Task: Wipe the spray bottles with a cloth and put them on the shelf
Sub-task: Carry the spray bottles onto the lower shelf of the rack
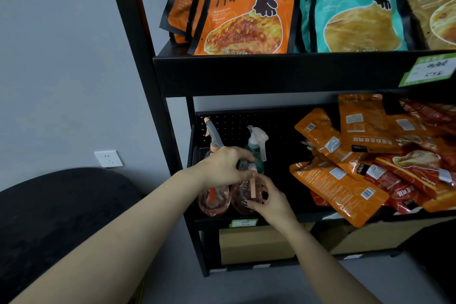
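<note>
A black metal shelf (271, 74) stands on a grey floor (187, 286) against a pale wall. Its upper level carries upright snack pouches: orange chicken pouches (244, 7) at the left, teal pouches (355, 5) beside them, and a brown pouch (429, 0) at the right edge. The lower level, backed by a perforated panel (234, 126), holds 3 spray bottles at its left end: 2 pink spray bottles (214, 201) in front and a green spray bottle (256, 149) behind. A loose heap of orange and red packets (370, 163) lies at the right. Cardboard boxes (256, 244) sit beneath.
</note>
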### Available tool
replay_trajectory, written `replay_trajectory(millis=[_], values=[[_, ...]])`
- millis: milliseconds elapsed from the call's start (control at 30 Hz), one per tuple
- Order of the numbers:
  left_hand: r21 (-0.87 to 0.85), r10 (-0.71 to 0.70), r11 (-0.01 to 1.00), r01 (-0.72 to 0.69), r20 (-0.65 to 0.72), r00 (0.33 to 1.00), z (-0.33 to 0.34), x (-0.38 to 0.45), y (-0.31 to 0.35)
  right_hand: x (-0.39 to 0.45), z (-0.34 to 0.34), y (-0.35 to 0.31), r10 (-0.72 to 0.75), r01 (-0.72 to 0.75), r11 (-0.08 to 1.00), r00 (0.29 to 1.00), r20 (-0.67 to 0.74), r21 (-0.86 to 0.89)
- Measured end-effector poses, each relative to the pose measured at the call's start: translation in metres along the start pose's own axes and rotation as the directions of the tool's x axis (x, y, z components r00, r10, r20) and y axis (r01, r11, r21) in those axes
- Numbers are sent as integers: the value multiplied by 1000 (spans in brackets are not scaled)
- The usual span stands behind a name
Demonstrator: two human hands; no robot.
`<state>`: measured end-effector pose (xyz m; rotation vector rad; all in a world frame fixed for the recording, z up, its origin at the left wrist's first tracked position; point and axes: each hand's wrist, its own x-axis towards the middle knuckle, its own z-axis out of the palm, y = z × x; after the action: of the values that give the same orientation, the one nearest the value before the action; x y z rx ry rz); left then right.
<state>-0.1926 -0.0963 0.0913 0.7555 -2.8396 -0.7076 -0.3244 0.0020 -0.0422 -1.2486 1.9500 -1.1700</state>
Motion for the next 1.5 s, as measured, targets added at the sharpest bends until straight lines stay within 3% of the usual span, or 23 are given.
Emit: replay_trajectory(millis=[600,767,900,967,1067,1200,1400,1500], values=[[15,17,1000,-17,-7,1000,8,-4,-5,-3,0,2,-25,23,998,999,-26,-61],[7,35,999,-35,5,999,2,-4,-1,2,-9,12,-18,19,1000,997,69,-12],[-66,-30,998,22,-115,993,-11,1,4,14,-37,18,-1,19,990,992,-124,142],[-72,-37,997,24,-195,980,-15,9,7,29,-49,21,14,8,993,985,-174,122],[-37,-47,998,40,-192,980,-15,26,10,58,-53,25,44,-39,998,995,-92,57],[-134,-118,986,101,-126,985,-14,52,18,86,-48,27,76,-71,996,995,72,-62],[-30,-149,989,148,-33,988,-13,73,17,111,-36,29,78,-71,995,991,107,-70],[-39,-153,988,151,-56,987,-14,74,12,114,-32,25,57,-53,998,991,118,-38]])
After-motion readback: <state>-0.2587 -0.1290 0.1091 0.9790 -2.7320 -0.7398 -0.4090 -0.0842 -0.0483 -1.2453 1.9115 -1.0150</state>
